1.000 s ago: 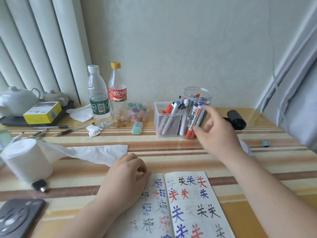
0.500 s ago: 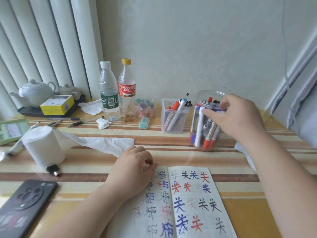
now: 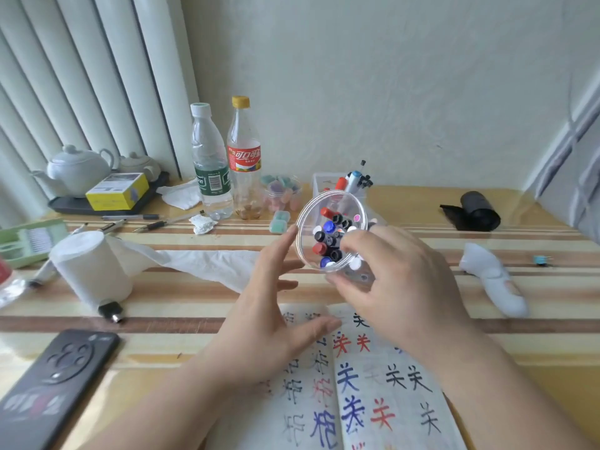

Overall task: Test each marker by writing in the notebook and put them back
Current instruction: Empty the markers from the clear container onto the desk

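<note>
The right hand (image 3: 399, 287) is lifted, its fingers curled round the side of a clear jar (image 3: 303, 216), which it holds tilted with the mouth toward the camera. The left hand (image 3: 269, 316) is spread beside it, fingers straight, palm turned to the right, thumb stretched out low. Its index fingertip lies at the jar's rim. Both forearms are bare and come in from the bottom edge

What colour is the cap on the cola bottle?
Yellow. The cap shows clearly in the head view, the only one.
</note>
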The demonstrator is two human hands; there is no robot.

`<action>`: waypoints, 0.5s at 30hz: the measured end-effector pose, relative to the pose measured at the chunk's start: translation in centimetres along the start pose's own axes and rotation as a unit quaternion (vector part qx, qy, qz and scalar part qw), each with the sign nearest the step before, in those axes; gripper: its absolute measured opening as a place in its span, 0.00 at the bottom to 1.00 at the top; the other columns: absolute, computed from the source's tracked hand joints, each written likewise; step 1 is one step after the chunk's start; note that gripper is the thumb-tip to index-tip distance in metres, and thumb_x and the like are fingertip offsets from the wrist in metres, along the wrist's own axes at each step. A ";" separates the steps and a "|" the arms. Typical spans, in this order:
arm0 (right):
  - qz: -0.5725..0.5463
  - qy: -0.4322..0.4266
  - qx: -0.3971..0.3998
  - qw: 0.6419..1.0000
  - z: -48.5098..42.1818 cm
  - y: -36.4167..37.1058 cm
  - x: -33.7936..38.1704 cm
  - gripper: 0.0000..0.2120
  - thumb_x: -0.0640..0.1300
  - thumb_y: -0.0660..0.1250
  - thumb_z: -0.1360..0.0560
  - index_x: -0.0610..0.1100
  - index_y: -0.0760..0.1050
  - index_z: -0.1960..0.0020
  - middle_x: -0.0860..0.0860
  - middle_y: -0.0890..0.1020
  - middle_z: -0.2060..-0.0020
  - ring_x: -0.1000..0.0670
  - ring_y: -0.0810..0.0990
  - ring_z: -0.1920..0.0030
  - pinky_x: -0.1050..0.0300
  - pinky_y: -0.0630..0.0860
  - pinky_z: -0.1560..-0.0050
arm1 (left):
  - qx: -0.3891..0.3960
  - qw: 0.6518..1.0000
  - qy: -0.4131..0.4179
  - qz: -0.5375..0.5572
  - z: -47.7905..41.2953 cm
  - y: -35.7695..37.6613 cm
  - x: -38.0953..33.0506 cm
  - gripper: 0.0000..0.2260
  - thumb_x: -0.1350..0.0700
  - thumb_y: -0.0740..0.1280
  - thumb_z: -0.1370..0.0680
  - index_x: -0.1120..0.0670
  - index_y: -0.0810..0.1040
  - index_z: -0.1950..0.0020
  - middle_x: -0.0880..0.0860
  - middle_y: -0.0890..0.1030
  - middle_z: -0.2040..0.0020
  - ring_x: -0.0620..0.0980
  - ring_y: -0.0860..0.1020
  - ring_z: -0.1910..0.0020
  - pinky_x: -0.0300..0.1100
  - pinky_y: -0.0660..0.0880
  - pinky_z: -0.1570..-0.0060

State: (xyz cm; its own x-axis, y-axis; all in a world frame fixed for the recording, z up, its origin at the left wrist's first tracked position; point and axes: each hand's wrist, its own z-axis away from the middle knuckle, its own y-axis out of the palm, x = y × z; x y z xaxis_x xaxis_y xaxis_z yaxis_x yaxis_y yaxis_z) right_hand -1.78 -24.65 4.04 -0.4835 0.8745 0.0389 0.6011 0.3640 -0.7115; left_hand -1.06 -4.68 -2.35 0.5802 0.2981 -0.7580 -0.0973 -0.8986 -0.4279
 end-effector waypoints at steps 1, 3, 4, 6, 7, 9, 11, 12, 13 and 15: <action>-0.014 -0.019 0.005 1.000 0.2 0.5 0.4 0.16 0.49 0.79 0.32 0.47 0.79 0.48 0.53 0.75 0.64 0.48 0.74 0.61 0.54 0.71 0.66 | 0.001 1.000 0.008 0.006 -0.1 0.0 0.1 0.44 0.41 0.77 0.29 0.38 0.55 0.20 0.37 0.62 0.24 0.47 0.69 0.26 0.38 0.73 0.34; -0.048 -0.051 0.013 0.997 0.6 1.3 0.9 0.16 0.45 0.76 0.29 0.47 0.79 0.42 0.53 0.76 0.61 0.48 0.76 0.57 0.50 0.76 0.61 | -0.004 1.000 0.007 0.028 -0.4 0.1 0.6 0.35 0.39 0.78 0.31 0.33 0.66 0.27 0.34 0.63 0.27 0.51 0.66 0.23 0.41 0.75 0.34; -0.086 -0.059 0.019 0.994 0.9 1.5 0.9 0.17 0.41 0.75 0.27 0.47 0.79 0.39 0.55 0.75 0.60 0.49 0.75 0.57 0.50 0.76 0.59 | -0.013 0.999 -0.002 0.040 -0.5 0.0 1.0 0.31 0.37 0.79 0.33 0.33 0.71 0.33 0.33 0.65 0.29 0.51 0.65 0.23 0.43 0.76 0.34; -0.216 -0.040 0.044 0.975 1.7 1.6 0.1 0.23 0.36 0.73 0.26 0.47 0.76 0.32 0.56 0.74 0.61 0.50 0.76 0.57 0.53 0.76 0.57 | -0.043 0.995 -0.043 0.075 -0.9 -0.1 1.8 0.26 0.33 0.78 0.36 0.38 0.78 0.42 0.39 0.70 0.31 0.48 0.68 0.24 0.49 0.77 0.35; -0.272 -0.019 0.047 0.961 2.1 1.5 -0.5 0.25 0.35 0.73 0.26 0.47 0.74 0.31 0.55 0.75 0.60 0.50 0.76 0.58 0.53 0.76 0.57 | -0.058 0.992 -0.065 0.092 -1.0 -0.2 2.1 0.25 0.31 0.78 0.36 0.41 0.80 0.46 0.41 0.71 0.32 0.46 0.71 0.27 0.51 0.78 0.36; -0.314 0.057 0.019 0.948 2.8 1.5 -2.2 0.23 0.36 0.74 0.26 0.48 0.74 0.33 0.52 0.76 0.61 0.50 0.77 0.59 0.53 0.77 0.59 | -0.074 0.986 -0.092 0.115 -1.1 -0.2 2.3 0.25 0.30 0.78 0.37 0.43 0.79 0.48 0.43 0.75 0.34 0.46 0.77 0.33 0.53 0.80 0.41; -0.281 0.196 0.004 0.940 2.9 1.8 -4.2 0.18 0.43 0.74 0.26 0.50 0.75 0.38 0.51 0.77 0.60 0.52 0.78 0.58 0.53 0.77 0.59 | -0.084 0.977 -0.121 0.153 -1.1 -0.2 2.0 0.31 0.34 0.80 0.37 0.41 0.73 0.40 0.43 0.76 0.34 0.50 0.82 0.39 0.52 0.82 0.46; -0.245 0.271 0.019 0.931 2.9 1.9 -5.1 0.18 0.50 0.73 0.26 0.52 0.74 0.39 0.52 0.78 0.57 0.52 0.78 0.56 0.55 0.77 0.58 | -0.084 0.972 -0.135 0.170 -1.2 -0.3 2.1 0.36 0.37 0.80 0.37 0.41 0.68 0.34 0.44 0.74 0.32 0.51 0.83 0.40 0.51 0.83 0.47; -0.220 0.333 0.046 0.916 2.8 1.9 -5.8 0.20 0.57 0.72 0.27 0.53 0.74 0.38 0.53 0.79 0.53 0.53 0.78 0.52 0.56 0.77 0.55 | -0.080 0.970 -0.145 0.178 -1.2 -0.5 2.1 0.40 0.39 0.80 0.36 0.38 0.62 0.30 0.45 0.72 0.30 0.51 0.83 0.40 0.50 0.83 0.47; -0.232 0.398 0.101 0.882 2.8 2.3 -6.4 0.28 0.68 0.67 0.28 0.52 0.74 0.35 0.56 0.81 0.46 0.54 0.79 0.45 0.55 0.76 0.47 | -0.061 0.969 -0.165 0.173 -1.1 -0.8 2.3 0.46 0.39 0.80 0.34 0.33 0.54 0.25 0.44 0.70 0.29 0.49 0.82 0.40 0.45 0.82 0.46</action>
State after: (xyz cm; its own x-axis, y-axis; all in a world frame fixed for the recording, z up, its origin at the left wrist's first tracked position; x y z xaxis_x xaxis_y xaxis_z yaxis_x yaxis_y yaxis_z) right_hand 0.90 -30.27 0.25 0.0007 0.6233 0.7820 0.2904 0.7482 -0.5966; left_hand 1.23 -3.58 -3.23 0.2382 0.0408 -0.9703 -0.1320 -0.9885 -0.0740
